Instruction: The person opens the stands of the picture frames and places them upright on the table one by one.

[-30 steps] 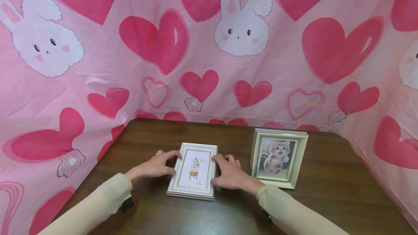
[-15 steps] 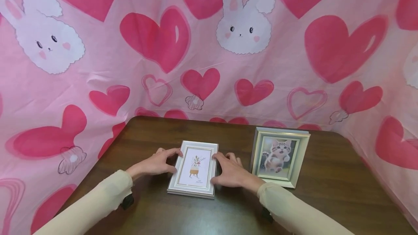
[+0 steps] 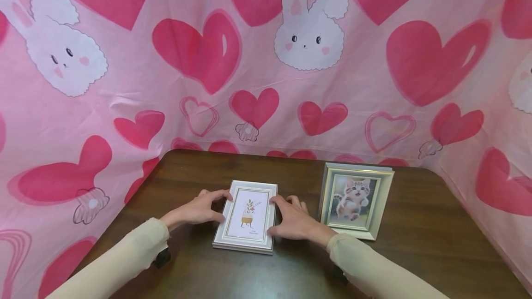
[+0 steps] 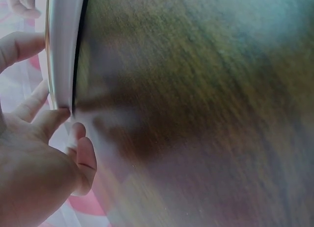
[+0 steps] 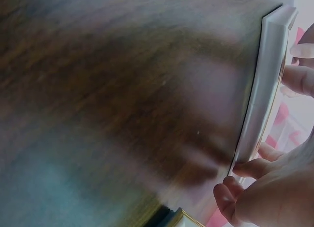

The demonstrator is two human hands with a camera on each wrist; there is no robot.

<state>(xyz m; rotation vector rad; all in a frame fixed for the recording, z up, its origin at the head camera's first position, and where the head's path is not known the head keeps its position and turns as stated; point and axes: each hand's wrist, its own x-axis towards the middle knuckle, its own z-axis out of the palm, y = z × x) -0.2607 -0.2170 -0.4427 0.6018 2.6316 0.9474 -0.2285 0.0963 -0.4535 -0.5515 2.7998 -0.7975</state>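
Note:
A white picture frame [image 3: 249,244] with a thin gold inner line lies face up on the dark wooden table, showing a drawing of a potted plant on legs. My left hand [image 3: 198,208] holds its left edge, thumb nearer me and fingers toward the far corner. On the opposite edge, my right hand [image 3: 296,221] grips with thumb and fingers spread in the same way. In the left wrist view, fingertips meet the side of the picture frame [image 4: 65,50], with the outer fingers bent beside it. The right wrist view shows fingertips at the side of the picture frame [image 5: 262,84].
A second picture frame [image 3: 384,206], pale with gold trim and a kitten picture, stands upright on the table [image 3: 424,253] just right of my right hand. Pink cloth [image 3: 353,77] printed with hearts and rabbits hangs behind the table and along both sides.

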